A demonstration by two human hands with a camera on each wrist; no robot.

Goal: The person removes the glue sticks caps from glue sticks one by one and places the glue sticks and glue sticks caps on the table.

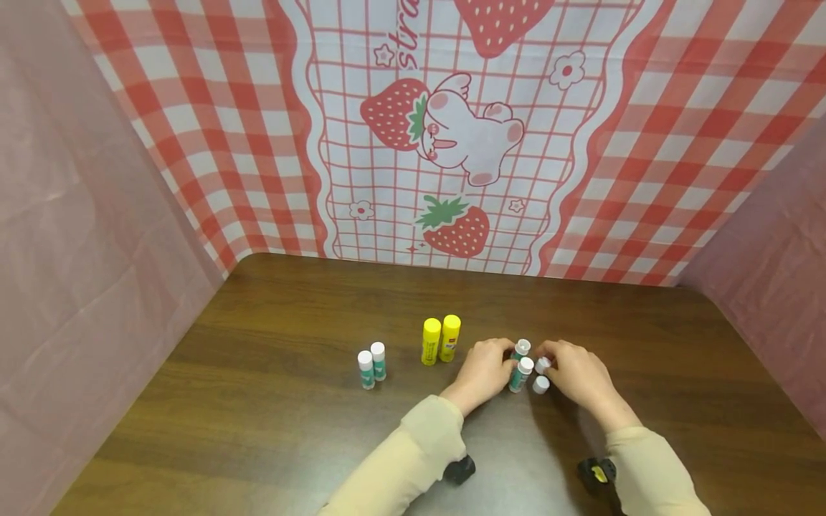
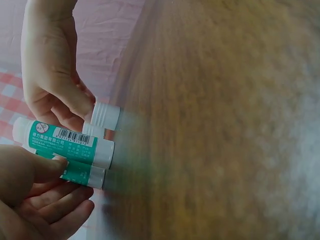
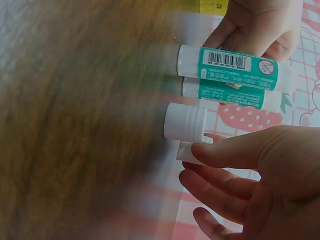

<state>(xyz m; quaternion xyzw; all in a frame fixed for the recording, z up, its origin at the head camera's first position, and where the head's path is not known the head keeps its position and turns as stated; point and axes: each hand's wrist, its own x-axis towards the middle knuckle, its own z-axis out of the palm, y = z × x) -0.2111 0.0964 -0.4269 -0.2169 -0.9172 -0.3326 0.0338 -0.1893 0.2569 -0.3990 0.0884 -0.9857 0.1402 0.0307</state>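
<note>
My left hand [image 1: 484, 369] is clamped on the far green glue stick [image 1: 519, 352], thumb on the near side and fingers behind it. That stick stands upright on the brown table [image 1: 258, 430], right of the middle, its white top uncapped. The near green glue stick [image 1: 518, 380] stands upright right in front of it, also uncapped; I cannot tell whether my thumb touches this one.

My right hand [image 1: 574, 373] pinches the far white cap [image 1: 543, 365] between thumb and fingers, just to the right of the two sticks. The near white cap [image 1: 540, 385] sits on the table on the near side of it, outside my grip. My other right fingers are spread apart and bent a little.

To the left of my left hand, two yellow glue sticks [image 1: 430, 342] stand side by side with yellow caps on. Farther left and slightly nearer, two capped green glue sticks [image 1: 366, 369] stand close together, white caps on top. Beyond the far edge of the table hangs a red-and-white checked cloth [image 1: 258, 143] printed with strawberries. My sleeves [image 1: 413, 448] are cream.
</note>
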